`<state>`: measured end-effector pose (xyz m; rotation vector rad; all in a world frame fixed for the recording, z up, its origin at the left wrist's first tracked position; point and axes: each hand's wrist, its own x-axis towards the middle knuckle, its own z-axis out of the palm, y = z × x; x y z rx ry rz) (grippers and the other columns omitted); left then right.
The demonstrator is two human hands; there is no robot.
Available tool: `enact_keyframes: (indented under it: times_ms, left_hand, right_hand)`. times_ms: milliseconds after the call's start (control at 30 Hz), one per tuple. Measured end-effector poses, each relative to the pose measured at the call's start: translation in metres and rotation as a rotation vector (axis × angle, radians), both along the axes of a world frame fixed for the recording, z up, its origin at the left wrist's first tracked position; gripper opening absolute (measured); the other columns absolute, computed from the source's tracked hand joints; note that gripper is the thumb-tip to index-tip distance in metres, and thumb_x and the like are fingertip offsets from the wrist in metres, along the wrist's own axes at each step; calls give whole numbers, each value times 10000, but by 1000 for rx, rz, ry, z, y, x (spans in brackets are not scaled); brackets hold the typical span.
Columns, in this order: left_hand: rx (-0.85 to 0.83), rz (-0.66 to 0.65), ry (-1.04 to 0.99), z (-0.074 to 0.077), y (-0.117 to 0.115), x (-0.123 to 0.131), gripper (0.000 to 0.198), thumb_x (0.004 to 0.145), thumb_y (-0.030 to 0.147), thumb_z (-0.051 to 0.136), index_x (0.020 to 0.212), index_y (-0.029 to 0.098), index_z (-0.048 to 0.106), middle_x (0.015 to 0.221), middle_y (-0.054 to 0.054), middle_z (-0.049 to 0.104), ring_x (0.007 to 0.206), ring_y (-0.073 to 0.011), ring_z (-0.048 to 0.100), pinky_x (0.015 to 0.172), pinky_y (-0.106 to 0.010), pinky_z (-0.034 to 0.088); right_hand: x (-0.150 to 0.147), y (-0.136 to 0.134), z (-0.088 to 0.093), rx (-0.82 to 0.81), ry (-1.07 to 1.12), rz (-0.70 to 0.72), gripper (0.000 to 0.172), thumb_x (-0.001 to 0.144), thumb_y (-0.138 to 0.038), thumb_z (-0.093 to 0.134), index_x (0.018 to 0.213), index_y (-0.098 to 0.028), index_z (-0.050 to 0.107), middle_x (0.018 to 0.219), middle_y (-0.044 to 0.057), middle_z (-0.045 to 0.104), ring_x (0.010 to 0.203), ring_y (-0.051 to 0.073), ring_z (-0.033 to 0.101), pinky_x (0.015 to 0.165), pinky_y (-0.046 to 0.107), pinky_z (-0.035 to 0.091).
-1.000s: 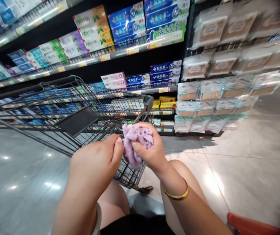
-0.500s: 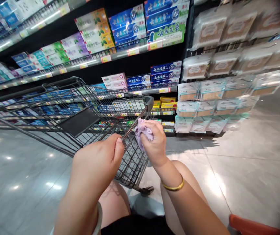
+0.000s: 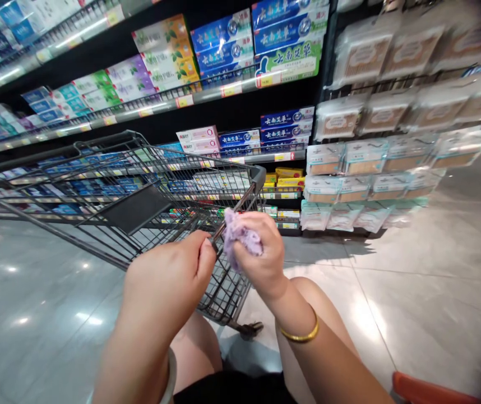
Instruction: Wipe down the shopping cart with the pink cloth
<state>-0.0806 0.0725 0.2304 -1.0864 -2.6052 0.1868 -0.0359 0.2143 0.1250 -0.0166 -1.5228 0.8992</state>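
Observation:
A dark wire shopping cart [image 3: 148, 209] stands before me, its front end turned toward my knees. My left hand [image 3: 173, 266] is closed around the cart's front top rail, thumb lying along it. In my right hand [image 3: 263, 249] a crumpled light purple cloth [image 3: 240, 238] is bunched, pressed against the same rail just beyond my left hand. Part of the cloth is hidden behind my fingers. Inside the cart, a dark flat panel [image 3: 136, 207] hangs near the handle end.
Shelves with toothpaste boxes [image 3: 223, 47] run behind the cart. Bagged cotton swabs [image 3: 366, 56] hang on hooks at the right. A cart wheel [image 3: 251, 330] rests on the tiled floor [image 3: 328, 264] between my legs. An orange-red object [image 3: 429, 387] lies at the lower right edge.
My right hand has slid the cloth slightly down the rail, toward my left hand. The left hand keeps its hold on the rail.

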Motion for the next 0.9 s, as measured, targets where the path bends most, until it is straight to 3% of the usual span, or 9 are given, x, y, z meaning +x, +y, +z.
enact_keyframes:
  times_ms: [100,300,500,667,900]
  left_hand:
    - [3,-18,19,-1,-1,-1,450,1011,405,234,893,249,640,780,-45,737,700,-254,679,584,-337,241]
    - [13,-6,18,0,-2,1,454,1009,386,237,964,252,668,808,-47,748,731,-260,686,586,-338,252]
    - [10,-29,15,-2,-3,-2,444,1014,413,245,899,249,641,784,-45,734,706,-260,681,589,-338,241]
    - [15,5,20,-2,-3,0,451,1014,392,233,969,264,663,797,-30,745,727,-256,691,593,-334,249]
    - [22,-34,35,-3,-5,-1,459,1014,414,227,856,244,624,758,-47,727,688,-253,679,588,-340,242]
  right_hand:
    - [3,-9,4,124,5,85,295,852,-171,684,1121,-289,672,1124,46,676,1094,204,665,970,390,565]
    - [-3,-1,-3,25,7,-75,260,848,-173,661,1086,-277,675,1071,52,681,1048,216,656,946,421,567]
    - [5,-13,6,219,25,17,337,855,-142,697,1159,-281,653,1128,58,673,1111,204,658,976,388,565]
    - [-6,5,-6,56,7,-104,249,852,-167,673,1084,-259,675,1074,62,687,1042,213,656,947,417,564]
    - [7,-14,8,132,-13,97,267,870,-225,680,1130,-282,665,1136,64,687,1082,207,670,955,391,580]
